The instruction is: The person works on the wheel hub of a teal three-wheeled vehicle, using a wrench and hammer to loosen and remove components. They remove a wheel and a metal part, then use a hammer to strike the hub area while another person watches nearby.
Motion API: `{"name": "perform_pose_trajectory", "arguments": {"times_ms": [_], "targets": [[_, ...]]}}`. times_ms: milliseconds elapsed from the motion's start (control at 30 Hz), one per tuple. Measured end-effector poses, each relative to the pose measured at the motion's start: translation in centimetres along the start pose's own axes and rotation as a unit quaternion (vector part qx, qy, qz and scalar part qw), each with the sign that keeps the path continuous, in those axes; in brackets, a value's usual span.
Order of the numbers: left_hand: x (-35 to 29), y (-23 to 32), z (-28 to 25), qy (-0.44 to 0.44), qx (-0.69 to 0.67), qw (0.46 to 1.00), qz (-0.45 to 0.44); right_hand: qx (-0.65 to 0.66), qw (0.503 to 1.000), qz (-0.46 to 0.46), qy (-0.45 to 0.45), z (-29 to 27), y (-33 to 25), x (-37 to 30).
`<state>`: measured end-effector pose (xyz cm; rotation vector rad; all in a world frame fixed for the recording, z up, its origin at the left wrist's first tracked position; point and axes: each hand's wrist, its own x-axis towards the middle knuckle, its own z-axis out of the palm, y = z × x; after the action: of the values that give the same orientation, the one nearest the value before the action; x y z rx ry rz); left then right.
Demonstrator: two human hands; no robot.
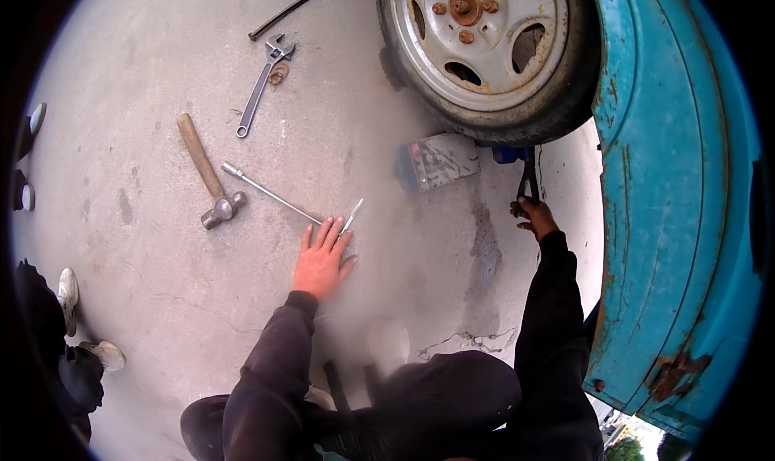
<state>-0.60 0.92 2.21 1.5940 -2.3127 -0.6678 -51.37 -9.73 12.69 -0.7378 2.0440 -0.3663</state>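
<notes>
My left hand [323, 261] lies on the concrete with its fingers stretched out. They rest over the bend of an L-shaped lug wrench [274, 194], hiding that part; its socket end points toward the hammer. On the right, my right hand [538, 217] is closed around a black handle [528, 178], which leads up to a blue jack [508, 154] partly hidden beneath the wheel. The wheel [517, 81] has a pale, worn rim with rusty nuts and a rusty hub. Its black tyre [484, 130] is beside the turquoise car body [666, 178].
A ball-peen hammer [202, 158], an adjustable wrench [257, 98], rusty rings [278, 74] and a dark bar [295, 9] lie on the ground. A flat pale packet [444, 162] sits below the tyre. Another person's shoes [68, 299] show at left.
</notes>
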Motion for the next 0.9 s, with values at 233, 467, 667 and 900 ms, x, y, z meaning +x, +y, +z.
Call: {"name": "perform_pose_trajectory", "arguments": {"times_ms": [233, 467, 667, 900], "targets": [[0.1, -1.0, 1.1, -0.009, 0.039, 0.998, 0.048, 0.044, 0.998, 0.032, -0.01, 6.2, -0.5, -6.2], [0.0, -2.6, -5.9, -0.04, 0.048, 0.993, 0.102, -0.048, 0.991, -0.035, -0.12, 18.8, 3.9, -14.4], [6.3, -8.8, -12.6, 0.05, 0.071, 0.996, -0.014, -0.386, 0.88, -0.264, -0.084, 22.9, 1.8, -13.5], [6.3, -12.1, -20.0, -0.044, -0.014, 0.995, -0.089, -0.297, 0.69, -0.634, 0.183, 12.6, -25.5, -33.9]]}}
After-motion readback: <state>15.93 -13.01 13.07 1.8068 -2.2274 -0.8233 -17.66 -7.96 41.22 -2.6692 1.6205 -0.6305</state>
